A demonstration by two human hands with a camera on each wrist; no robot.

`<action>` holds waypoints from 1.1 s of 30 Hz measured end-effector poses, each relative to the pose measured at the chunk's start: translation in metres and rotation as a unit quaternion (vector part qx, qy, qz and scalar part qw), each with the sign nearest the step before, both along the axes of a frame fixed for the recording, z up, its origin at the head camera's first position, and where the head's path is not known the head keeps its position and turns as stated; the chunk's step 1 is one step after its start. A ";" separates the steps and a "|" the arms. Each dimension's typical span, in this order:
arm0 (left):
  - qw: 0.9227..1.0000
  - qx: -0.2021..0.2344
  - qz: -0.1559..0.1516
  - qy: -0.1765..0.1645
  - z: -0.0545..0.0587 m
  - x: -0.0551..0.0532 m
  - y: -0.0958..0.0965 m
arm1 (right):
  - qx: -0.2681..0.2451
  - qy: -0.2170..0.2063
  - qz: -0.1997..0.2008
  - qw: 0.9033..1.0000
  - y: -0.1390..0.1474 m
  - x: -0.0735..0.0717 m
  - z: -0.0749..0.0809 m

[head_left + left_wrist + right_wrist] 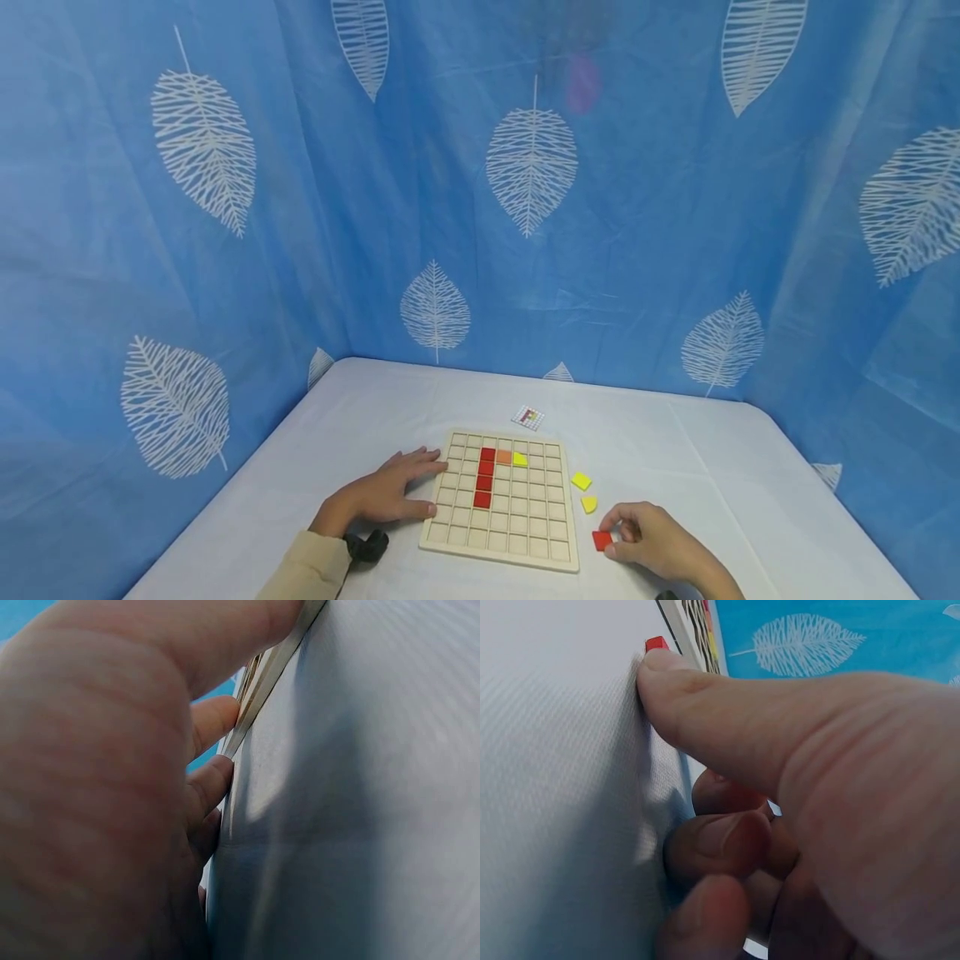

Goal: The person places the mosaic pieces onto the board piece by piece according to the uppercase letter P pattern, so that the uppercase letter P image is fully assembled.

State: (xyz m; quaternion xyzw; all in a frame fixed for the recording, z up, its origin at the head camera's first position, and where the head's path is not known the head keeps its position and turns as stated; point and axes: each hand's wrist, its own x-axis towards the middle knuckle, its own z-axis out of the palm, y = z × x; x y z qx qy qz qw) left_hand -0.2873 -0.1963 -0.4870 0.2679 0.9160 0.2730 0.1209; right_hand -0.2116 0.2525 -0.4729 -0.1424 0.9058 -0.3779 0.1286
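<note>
A pale wooden grid board (501,510) lies on the white table. It holds a column of red tiles (484,477), an orange tile (504,457) and a yellow tile (520,459). My left hand (390,493) lies flat on the table with straight fingers touching the board's left edge (262,682). My right hand (651,540) sits right of the board and pinches a red square tile (602,540) against the cloth; its thumb tip touches that red tile (657,643) in the right wrist view.
Two loose yellow pieces, a square (581,481) and a quarter-round (589,504), lie right of the board. A small pattern card (528,417) rests behind it. Blue leaf-print curtains (525,208) enclose the table on three sides.
</note>
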 end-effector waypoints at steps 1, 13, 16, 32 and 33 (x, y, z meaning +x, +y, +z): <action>1.000 0.000 0.000 -0.001 0.000 0.000 0.000 | -0.002 0.000 0.001 1.000 0.000 0.000 0.000; 1.000 0.001 -0.006 0.003 0.001 -0.001 0.002 | -0.034 -0.007 0.011 0.999 0.003 0.001 0.003; 1.000 -0.001 -0.004 0.006 0.000 -0.002 0.002 | -0.044 0.002 0.015 0.999 0.001 -0.001 0.005; 1.000 0.001 -0.012 0.006 0.000 -0.001 -0.002 | -0.084 0.063 -0.058 0.993 -0.033 -0.008 0.021; 1.000 0.002 -0.013 0.005 0.000 0.000 -0.002 | -0.089 0.067 -0.063 0.992 -0.037 -0.009 0.021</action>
